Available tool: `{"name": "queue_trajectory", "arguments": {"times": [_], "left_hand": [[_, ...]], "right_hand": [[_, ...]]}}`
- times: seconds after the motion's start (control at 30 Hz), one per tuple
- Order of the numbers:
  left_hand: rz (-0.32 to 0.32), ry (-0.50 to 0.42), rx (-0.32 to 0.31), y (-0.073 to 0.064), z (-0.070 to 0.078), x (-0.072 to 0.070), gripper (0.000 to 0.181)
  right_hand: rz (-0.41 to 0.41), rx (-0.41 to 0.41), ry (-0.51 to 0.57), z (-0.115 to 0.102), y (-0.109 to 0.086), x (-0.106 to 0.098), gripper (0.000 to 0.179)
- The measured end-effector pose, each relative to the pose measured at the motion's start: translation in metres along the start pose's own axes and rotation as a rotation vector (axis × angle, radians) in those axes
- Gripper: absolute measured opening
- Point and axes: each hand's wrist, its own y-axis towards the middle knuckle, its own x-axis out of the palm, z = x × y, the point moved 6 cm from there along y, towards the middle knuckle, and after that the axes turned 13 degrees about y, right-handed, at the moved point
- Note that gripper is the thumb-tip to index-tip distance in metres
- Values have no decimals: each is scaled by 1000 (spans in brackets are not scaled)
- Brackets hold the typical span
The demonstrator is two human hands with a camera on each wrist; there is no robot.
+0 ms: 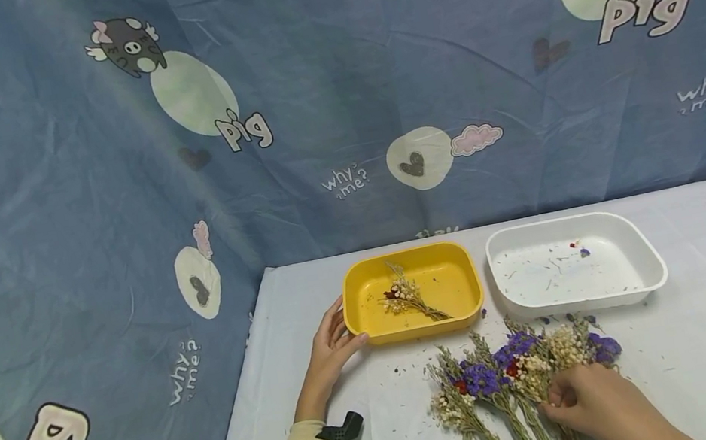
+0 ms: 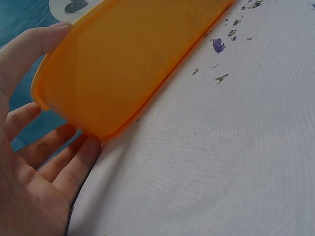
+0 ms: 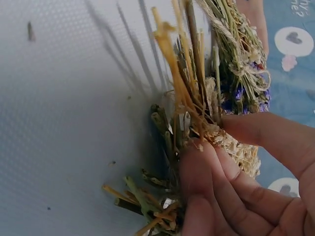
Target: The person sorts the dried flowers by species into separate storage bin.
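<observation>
My left hand (image 1: 330,351) holds the left end of a yellow tray (image 1: 418,333), thumb at the rim and fingers against the outer wall in the left wrist view. A small sprig of dried flowers (image 1: 408,297) lies inside that tray. Several dried flower bunches (image 1: 483,381) with purple, cream and red heads lie side by side in front of the trays. Over the right-hand bunches, my right hand (image 1: 596,403) pinches the stems (image 3: 189,78) of a dried flower bunch between thumb and fingers. Twine (image 3: 256,73) ties a neighbouring bunch.
A white tray (image 1: 581,304) with small flower bits in it stands right of the yellow one. Loose petals and stem crumbs are strewn over the white tabletop (image 1: 402,410). A blue printed cloth (image 1: 335,101) hangs behind and on the left.
</observation>
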Motion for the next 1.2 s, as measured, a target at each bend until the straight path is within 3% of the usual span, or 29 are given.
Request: {"name": "queue_trajectory", "arguments": {"times": [0.27,0.47,0.67,0.8,1.0,1.2], "left_hand": [[0,-3,3,0,-1,0,87],[-1,2,0,0,-1,1,87],[1,-1,3,0,-1,0,87],[0,-1,6,-1,-1,0,87],[-2,-2,0,-1,-2,0,87],[-1,1,-11,0,-2,1,87]], "right_hand": [[19,-18,35,1,1,-5,25],[-36,-36,120,5,3,-6,25],[-60,-81,258,8,2,-7,23],[-60,-65,334,11,2,-9,23],[-143,-17,500,15,1,-9,21],[-190,-43,613,13,0,-10,22]]}}
